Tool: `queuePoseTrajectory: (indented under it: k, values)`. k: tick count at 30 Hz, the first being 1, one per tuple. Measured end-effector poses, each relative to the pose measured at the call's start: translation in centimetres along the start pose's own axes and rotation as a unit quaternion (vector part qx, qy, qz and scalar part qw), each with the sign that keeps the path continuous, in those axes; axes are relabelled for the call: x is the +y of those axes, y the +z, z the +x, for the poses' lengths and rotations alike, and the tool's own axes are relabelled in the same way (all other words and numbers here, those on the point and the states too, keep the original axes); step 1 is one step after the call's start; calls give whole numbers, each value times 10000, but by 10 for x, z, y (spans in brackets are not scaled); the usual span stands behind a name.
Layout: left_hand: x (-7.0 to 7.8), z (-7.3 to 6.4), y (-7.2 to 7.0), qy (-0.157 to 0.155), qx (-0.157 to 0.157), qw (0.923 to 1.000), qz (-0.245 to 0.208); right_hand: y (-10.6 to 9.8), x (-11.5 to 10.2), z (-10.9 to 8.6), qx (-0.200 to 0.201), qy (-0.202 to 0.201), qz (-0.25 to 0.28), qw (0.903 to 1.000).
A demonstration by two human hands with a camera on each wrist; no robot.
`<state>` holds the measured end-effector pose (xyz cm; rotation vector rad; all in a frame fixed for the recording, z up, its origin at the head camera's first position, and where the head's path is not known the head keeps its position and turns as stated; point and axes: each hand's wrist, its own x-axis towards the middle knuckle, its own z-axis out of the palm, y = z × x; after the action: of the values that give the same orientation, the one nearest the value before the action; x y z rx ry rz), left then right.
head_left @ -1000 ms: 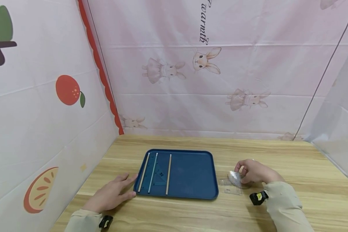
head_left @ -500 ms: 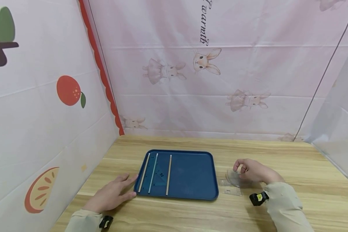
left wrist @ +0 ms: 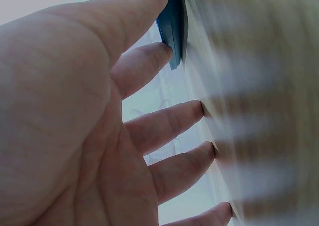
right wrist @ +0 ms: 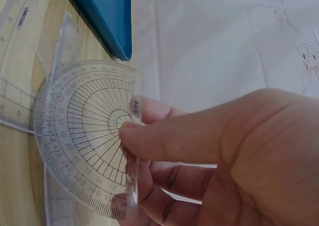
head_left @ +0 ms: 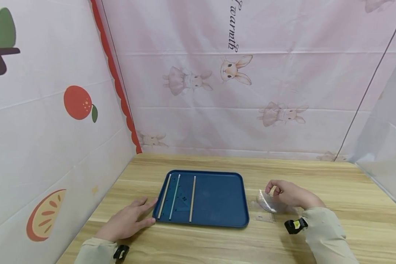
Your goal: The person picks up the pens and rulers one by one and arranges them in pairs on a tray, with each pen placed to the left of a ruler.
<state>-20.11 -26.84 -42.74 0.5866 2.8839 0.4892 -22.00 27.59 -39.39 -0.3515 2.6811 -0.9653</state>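
Note:
My right hand [head_left: 288, 194] pinches a clear protractor [right wrist: 82, 131] by its straight edge, thumb on one face and fingers behind. In the head view the protractor shows as a shiny curved shape right of the blue tray [head_left: 221, 198]. Beneath it on the table lies a transparent set square [head_left: 264, 217]; the right wrist view shows its ruled edges [right wrist: 15, 122] partly behind the protractor. At the tray's left side my left hand [head_left: 127, 220] has its fingers spread, thumb and index finger touching the rim and the other fingertips on the table.
Inside the tray lie three pencils, a left one [head_left: 164, 196], a teal one [head_left: 175, 197] and a brown one [head_left: 193, 199], with a see-through set square [head_left: 184, 205] under or beside them. Printed cloth walls [head_left: 198, 121] stand behind and beside the wooden table [head_left: 217, 244].
The protractor has tilted a little in my right hand, its glare coming and going, and the hand has barely shifted. My left hand and the tray stay as they were.

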Motion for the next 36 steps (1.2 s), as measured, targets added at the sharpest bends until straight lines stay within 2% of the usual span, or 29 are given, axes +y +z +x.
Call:
queuePoseTrajectory:
  k: [8,14,26,36]
  values:
    - [1,0,0,9,39,10000,15,0,-1,0,42,-224,291,9993]
    - [1,1,0,-56,42,10000,-12,0,-4,-2,198,-292,304,9989]
    - [1,0,0,-134,0,9999,-57,0,-5,-1,301,-161,825,9960]
    - [0,-1,1,-116,4,9999,-44,2,-8,2,512,-297,876,9944]
